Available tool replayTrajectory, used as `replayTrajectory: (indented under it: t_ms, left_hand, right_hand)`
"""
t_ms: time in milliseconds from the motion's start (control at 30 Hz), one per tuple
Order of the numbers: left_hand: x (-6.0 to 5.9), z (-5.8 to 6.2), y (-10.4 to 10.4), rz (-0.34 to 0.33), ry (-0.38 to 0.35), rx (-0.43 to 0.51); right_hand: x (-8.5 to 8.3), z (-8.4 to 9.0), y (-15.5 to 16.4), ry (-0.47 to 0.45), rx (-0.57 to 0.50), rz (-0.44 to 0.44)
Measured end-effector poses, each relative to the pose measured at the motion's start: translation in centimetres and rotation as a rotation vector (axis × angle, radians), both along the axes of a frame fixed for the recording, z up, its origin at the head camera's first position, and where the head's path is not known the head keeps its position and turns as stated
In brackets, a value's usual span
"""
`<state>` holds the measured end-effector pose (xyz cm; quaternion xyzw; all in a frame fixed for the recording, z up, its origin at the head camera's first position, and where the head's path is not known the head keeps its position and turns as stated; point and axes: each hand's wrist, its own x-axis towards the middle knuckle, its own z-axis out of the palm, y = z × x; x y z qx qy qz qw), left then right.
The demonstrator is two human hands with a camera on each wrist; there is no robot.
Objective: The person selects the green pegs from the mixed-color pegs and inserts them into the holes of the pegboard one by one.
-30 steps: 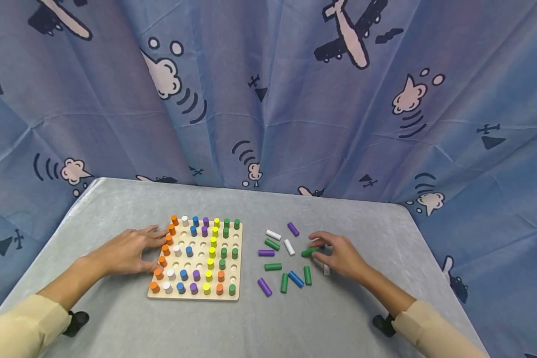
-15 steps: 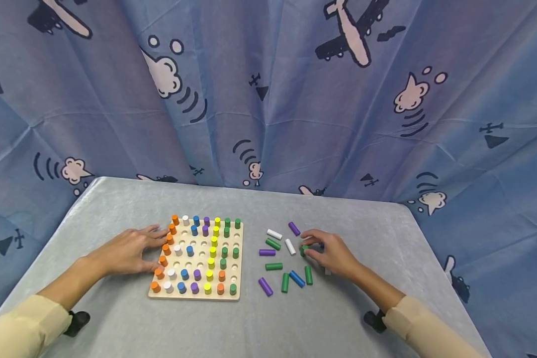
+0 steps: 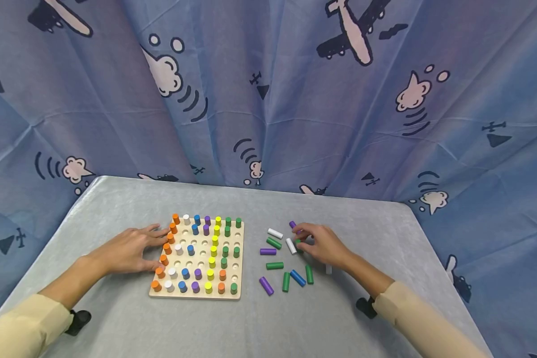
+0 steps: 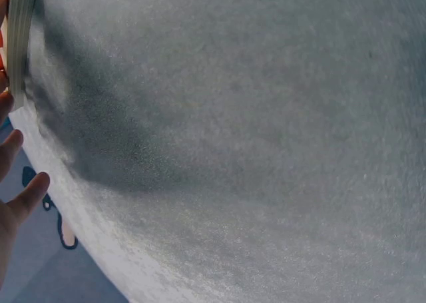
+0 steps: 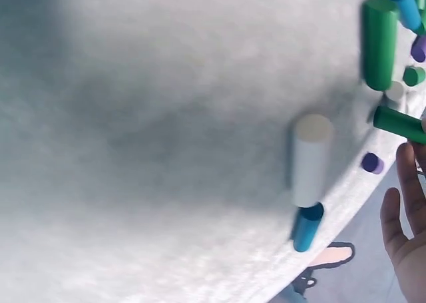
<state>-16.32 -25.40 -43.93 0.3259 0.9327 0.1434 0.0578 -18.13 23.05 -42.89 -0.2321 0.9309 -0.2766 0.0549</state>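
The left hand (image 3: 127, 251) lay flat and relaxed against the left edge of the pegboard (image 3: 197, 258), fingers straight, steadying it. The right hand (image 3: 322, 246) pinched a green peg (image 3: 298, 243) among the loose pegs on the worktop (image 3: 116, 209), right of the board. To do this well, I judged, the pinch should sit near the peg's end so it can stand upright over a hole (the board kept braced meanwhile). Besides the held one, the loose pegs I could count were four green, three purple, two white, one blue; another white one (image 3: 327, 269) peeked from under the wrist.
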Motion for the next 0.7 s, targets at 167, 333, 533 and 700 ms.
replayTrajectory:
  t_ms: [167,333,533,700]
  left_hand:
    - [-0.1,0.0,0.0,0.005,0.002,-0.001]
    - [-0.1,-0.1,0.0,-0.003,0.003,-0.006]
    - [-0.1,-0.1,-0.1,0.001,0.000,-0.011]
    - [-0.1,-0.2,-0.1,0.006,-0.003,-0.011]
  right_hand:
    - [-0.6,0.8,-1.0,0.002,0.012,0.027]
    - [-1.0,1.2,-2.0,0.028,0.009,0.046]
    - [-1.5,1.5,-3.9,0.060,-0.002,0.040]
    - [-2.1,1.6,-5.8,0.080,-0.046,0.043]
